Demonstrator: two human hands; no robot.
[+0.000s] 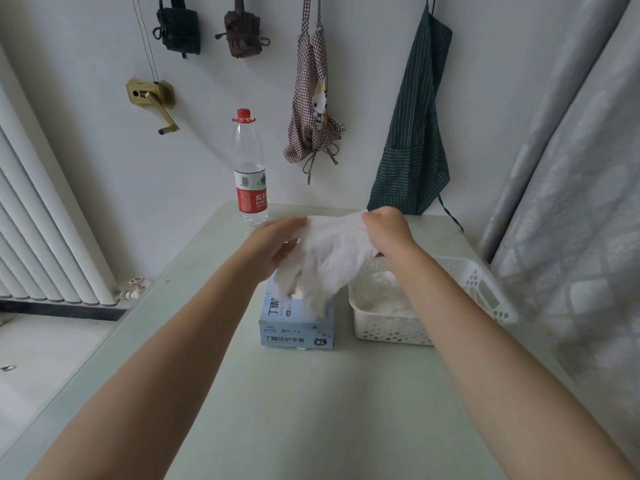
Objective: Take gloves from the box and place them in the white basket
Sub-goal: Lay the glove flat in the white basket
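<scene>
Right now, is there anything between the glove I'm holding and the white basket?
Nothing visible. The glove hangs from both hands, left hand and right hand, over the box, with the white basket directly beside it.

Domestic interior, probably a utility corner of a home. A pale green rectangular table (311,410) stands against a white plastered wall (363,81), the reference landmark here. On the wall above the table hang a dark green pinstriped cloth apron (414,133), a brown-and-white checked apron with a cartoon print (313,105) and two small dark drawstring pouches (180,27); a brass-coloured hand crank (152,98) is mounted left of these. A white ribbed column radiator (38,216) lines the room left of the table, a grey patterned curtain (571,185) hangs to its right, and a clear plastic water bottle with red cap and label (249,168) stands at the table's far edge
</scene>
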